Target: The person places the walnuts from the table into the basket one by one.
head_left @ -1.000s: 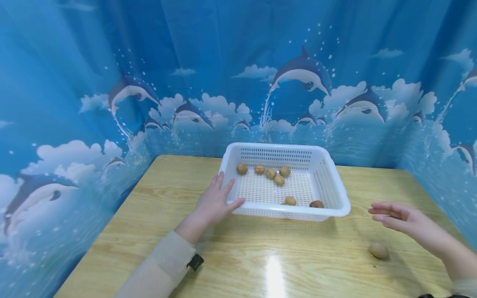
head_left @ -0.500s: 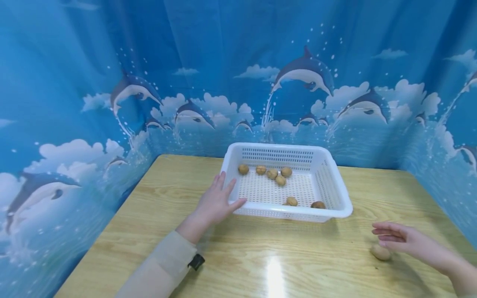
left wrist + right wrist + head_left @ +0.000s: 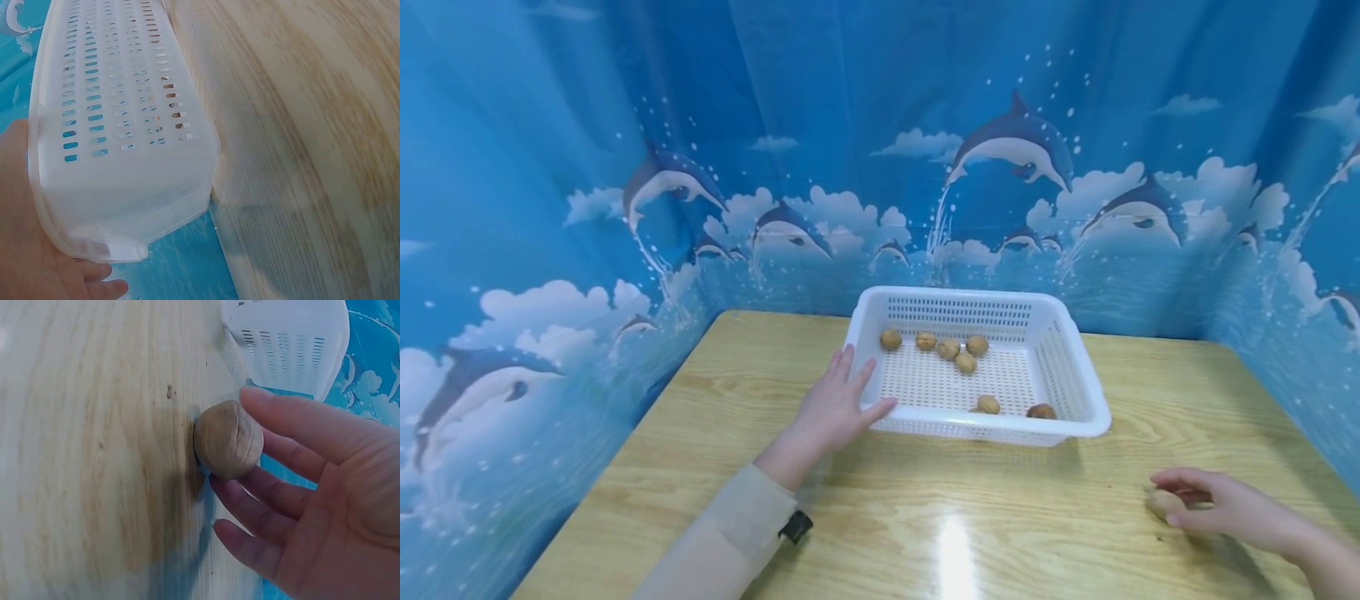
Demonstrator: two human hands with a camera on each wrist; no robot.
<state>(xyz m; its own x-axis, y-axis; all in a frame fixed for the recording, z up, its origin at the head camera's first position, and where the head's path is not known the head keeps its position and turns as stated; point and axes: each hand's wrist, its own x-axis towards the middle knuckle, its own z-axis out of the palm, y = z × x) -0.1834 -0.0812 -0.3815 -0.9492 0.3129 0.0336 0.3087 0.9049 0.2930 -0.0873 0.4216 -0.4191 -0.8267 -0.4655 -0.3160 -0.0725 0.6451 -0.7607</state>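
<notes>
My left hand [image 3: 829,410] rests with spread, fairly straight fingers on the left front corner of a white perforated plastic basket [image 3: 1084,375]. In the left wrist view, fingers curve under the rim of the basket [image 3: 119,175]. At the right of the table, my right hand [image 3: 1236,510] holds a single walnut [image 3: 1162,502] between thumb and fingers. Seen from the right wrist, the thumb lies at one side of the walnut [image 3: 226,440] and the other fingers pass behind it; the nut is low at the tabletop.
Several walnuts [image 3: 948,350] lie inside the basket, some toward the back and some by the front wall, which partly hides them. The light wooden table [image 3: 760,367] carries everything. A blue dolphin-print curtain [image 3: 850,150] surrounds its back and sides.
My right hand has come down from above the walnut, and its thumb and fingers have closed around it. The left hand and the basket have stayed in place.
</notes>
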